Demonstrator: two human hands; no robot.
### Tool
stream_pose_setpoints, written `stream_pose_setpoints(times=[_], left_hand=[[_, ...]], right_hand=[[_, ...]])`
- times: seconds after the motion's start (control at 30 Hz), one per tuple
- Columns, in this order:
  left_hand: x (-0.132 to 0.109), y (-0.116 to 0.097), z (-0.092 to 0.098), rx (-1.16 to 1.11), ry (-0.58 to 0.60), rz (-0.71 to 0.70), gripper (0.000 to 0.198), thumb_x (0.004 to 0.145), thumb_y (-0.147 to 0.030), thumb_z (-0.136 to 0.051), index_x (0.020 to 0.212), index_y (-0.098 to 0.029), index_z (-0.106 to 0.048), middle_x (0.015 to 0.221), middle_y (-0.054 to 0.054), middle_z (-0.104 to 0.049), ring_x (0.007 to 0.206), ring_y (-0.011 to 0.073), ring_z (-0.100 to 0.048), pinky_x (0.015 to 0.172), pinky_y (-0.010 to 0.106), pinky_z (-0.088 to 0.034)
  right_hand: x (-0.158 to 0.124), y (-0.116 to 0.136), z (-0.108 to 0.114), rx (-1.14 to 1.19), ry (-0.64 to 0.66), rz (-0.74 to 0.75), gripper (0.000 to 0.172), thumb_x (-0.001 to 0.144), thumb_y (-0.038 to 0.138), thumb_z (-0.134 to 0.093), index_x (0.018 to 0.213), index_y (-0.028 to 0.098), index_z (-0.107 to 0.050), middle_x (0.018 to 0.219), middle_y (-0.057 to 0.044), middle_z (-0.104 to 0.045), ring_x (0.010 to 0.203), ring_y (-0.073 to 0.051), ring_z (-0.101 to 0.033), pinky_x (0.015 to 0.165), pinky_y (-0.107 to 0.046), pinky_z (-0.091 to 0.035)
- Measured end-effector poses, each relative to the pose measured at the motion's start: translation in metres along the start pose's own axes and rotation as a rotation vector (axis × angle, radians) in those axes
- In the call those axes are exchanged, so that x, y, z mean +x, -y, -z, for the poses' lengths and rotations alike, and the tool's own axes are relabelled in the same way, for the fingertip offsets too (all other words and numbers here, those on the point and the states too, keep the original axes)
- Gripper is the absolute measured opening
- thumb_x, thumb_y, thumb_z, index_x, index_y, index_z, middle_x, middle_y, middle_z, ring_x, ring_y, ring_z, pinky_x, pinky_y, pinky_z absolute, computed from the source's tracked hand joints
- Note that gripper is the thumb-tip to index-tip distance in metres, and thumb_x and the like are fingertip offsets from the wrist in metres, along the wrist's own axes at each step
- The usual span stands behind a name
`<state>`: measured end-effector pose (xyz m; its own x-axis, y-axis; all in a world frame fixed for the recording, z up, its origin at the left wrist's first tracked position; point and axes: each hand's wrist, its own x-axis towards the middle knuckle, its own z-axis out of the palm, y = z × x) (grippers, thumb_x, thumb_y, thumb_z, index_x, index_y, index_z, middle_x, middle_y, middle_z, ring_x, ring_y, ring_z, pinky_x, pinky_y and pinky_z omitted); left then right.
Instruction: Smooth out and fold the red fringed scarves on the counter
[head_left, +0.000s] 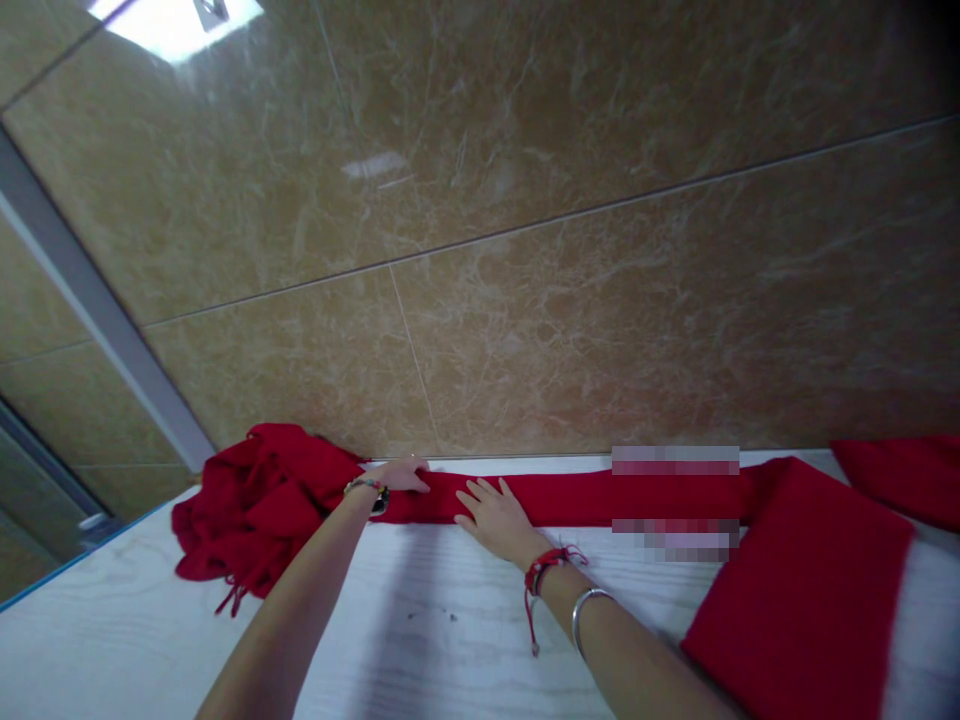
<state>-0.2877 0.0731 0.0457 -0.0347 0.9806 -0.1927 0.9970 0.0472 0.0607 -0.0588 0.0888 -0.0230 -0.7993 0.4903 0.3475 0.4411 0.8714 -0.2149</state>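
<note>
A long, narrow strip of red scarf lies flat along the back of the white table. My left hand rests on the strip's left part, fingers stretched out. To its right, my right hand lies palm down on the same cloth with its fingers spread. Just left of my left hand is a crumpled heap of red cloth with fringe hanging at its front; whether it joins the strip is partly hidden by my left hand and wrist. A blurred patch covers part of the strip's right side.
At the right, a wide piece of red cloth spreads over the white table, and another red piece lies behind it. A brown tiled wall rises at the table's back edge. A grey metal strip runs up the wall.
</note>
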Motion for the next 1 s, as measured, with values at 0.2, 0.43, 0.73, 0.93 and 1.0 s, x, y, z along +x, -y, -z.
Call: stream_pose_setpoints(times=[0.2, 0.43, 0.73, 0.93, 1.0], left_hand=[[-0.017, -0.014, 0.014, -0.094, -0.016, 0.002, 0.035, 0.065, -0.039, -0.055, 0.092, -0.017, -0.061, 0.091, 0.001, -0.066, 0.08, 0.0171, -0.058, 0.071, 0.024, -0.044], [-0.042, -0.052, 0.041, -0.132, -0.167, -0.048, 0.032, 0.065, -0.037, -0.055, 0.085, -0.013, -0.061, 0.085, 0.004, -0.067, 0.075, 0.0188, -0.058, 0.07, 0.027, -0.044], [-0.051, -0.175, 0.079, -0.26, -0.379, -0.159, 0.033, 0.069, -0.031, -0.056, 0.094, -0.008, -0.06, 0.089, 0.01, -0.067, 0.076, 0.0204, -0.059, 0.068, 0.028, -0.045], [-0.045, -0.291, 0.051, -0.309, -0.428, -0.326, 0.024, 0.069, -0.025, -0.058, 0.09, -0.014, -0.062, 0.089, 0.006, -0.066, 0.08, 0.0172, -0.059, 0.072, 0.026, -0.044], [-0.04, -0.321, 0.033, -0.312, -0.435, -0.368, 0.023, 0.069, -0.022, -0.059, 0.091, -0.016, -0.061, 0.09, 0.006, -0.066, 0.082, 0.0175, -0.059, 0.075, 0.026, -0.043]], right_hand=[[-0.001, 0.004, 0.01, 0.029, -0.001, -0.021, 0.043, 0.089, 0.04, -0.031, 0.12, 0.017, -0.05, 0.128, -0.01, -0.047, 0.121, -0.021, -0.035, 0.102, -0.039, -0.018], [-0.016, 0.015, 0.071, 0.014, 0.015, -0.094, 0.033, 0.087, 0.029, -0.035, 0.099, 0.016, -0.062, 0.106, -0.01, -0.062, 0.103, -0.02, -0.052, 0.093, -0.032, -0.029], [-0.123, -0.048, 0.164, 0.013, 0.074, -0.388, 0.031, 0.083, 0.031, -0.041, 0.084, 0.016, -0.068, 0.084, -0.009, -0.068, 0.076, -0.018, -0.06, 0.067, -0.024, -0.04], [-0.195, -0.088, 0.171, 0.036, -0.012, -0.528, 0.03, 0.084, 0.024, -0.04, 0.086, 0.013, -0.068, 0.087, -0.01, -0.068, 0.078, -0.018, -0.062, 0.064, -0.022, -0.041], [-0.211, -0.096, 0.167, 0.04, -0.041, -0.556, 0.03, 0.083, 0.023, -0.04, 0.086, 0.012, -0.068, 0.088, -0.012, -0.068, 0.08, -0.02, -0.062, 0.065, -0.024, -0.041]])
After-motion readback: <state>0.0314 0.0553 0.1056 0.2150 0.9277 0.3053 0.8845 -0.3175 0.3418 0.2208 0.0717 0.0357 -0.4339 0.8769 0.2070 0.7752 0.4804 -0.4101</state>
